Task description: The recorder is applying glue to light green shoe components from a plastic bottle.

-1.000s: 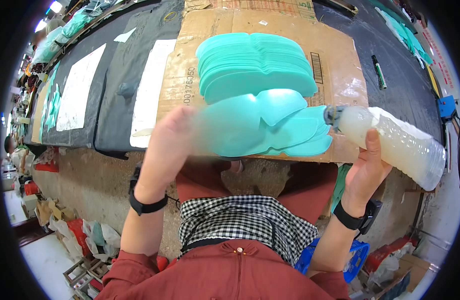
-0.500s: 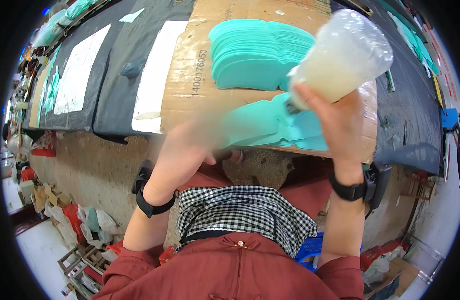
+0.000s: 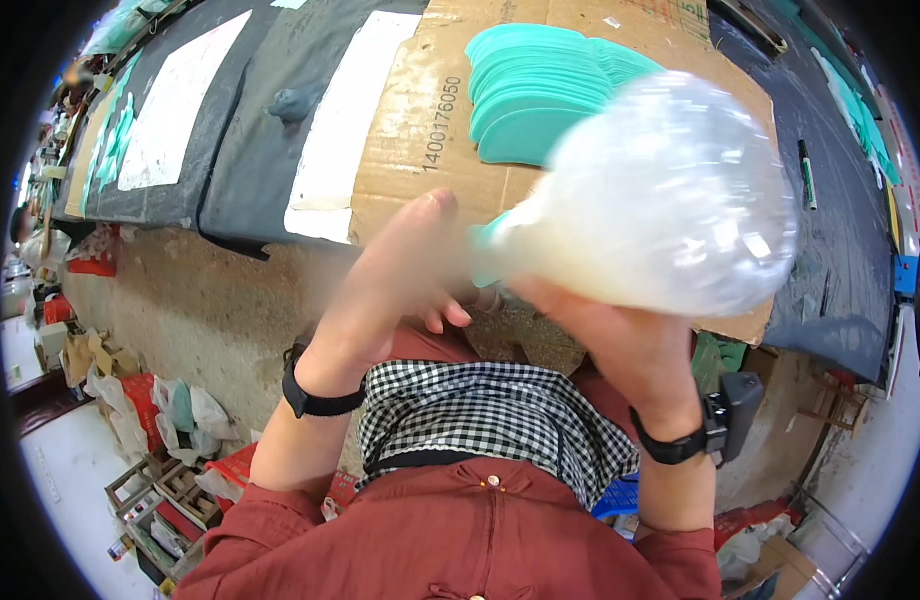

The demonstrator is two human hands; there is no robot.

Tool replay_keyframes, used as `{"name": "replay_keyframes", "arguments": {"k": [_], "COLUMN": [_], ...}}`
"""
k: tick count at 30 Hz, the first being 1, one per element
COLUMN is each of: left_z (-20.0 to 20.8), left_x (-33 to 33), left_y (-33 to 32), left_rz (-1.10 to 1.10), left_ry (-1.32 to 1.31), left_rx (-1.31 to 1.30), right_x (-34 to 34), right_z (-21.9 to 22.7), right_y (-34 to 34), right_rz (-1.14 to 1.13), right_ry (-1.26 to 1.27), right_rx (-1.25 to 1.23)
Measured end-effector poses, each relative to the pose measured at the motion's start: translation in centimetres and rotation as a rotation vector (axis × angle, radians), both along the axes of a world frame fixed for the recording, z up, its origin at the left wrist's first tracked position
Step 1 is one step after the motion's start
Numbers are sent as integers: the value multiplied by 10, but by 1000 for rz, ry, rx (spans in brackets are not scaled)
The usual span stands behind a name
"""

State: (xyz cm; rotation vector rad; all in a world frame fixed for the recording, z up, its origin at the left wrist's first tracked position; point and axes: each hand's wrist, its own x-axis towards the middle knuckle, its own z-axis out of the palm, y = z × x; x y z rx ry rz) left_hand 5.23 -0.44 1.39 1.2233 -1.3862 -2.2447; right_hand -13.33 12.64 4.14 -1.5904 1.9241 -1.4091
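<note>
My right hand (image 3: 630, 350) grips a clear plastic bottle (image 3: 670, 190) of pale, cloudy liquid from below. The bottle is tilted, its narrower end toward my left hand and its wide end up to the right. A small bit of a flat teal piece (image 3: 490, 250) shows beside that narrower end; the bottle hides whatever lies behind it. My left hand (image 3: 380, 285) is at the near edge of the cardboard, left of the teal piece. Its fingers are partly smeared, so any hold on the piece is unclear. Behind the bottle stands a neat stack of teal sole-shaped sheets (image 3: 540, 90).
A brown cardboard sheet (image 3: 405, 130) covers part of the dark-covered table (image 3: 245, 165). White sheets (image 3: 330, 140) lie to its left, with a dark lump (image 3: 293, 104) beside them. At the right rests a marker pen (image 3: 806, 172). Bags (image 3: 185, 425) and crates stand on the floor at lower left.
My right hand has brought the bottle down and leftward, toward my left hand, tilting it further. The loose teal pieces are now mostly hidden. The whole view has shifted slightly.
</note>
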Motion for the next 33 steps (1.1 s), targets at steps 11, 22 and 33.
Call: {"name": "replay_keyframes", "arguments": {"k": [11,22,33], "left_z": [-9,-17,17], "left_x": [6,10,-13], "left_y": [1,0,6], "left_rz": [-14,-42,-84], "left_ry": [31,96,-10], "left_rx": [23,20,-144], "right_x": [-80,11,-110], "right_z": [-2,-5,-2], "right_y": [-5,-35,4], "right_rz": [-412,33,-407], "right_ry": [-55,-216,4], "right_rx": [-38,8,8]}}
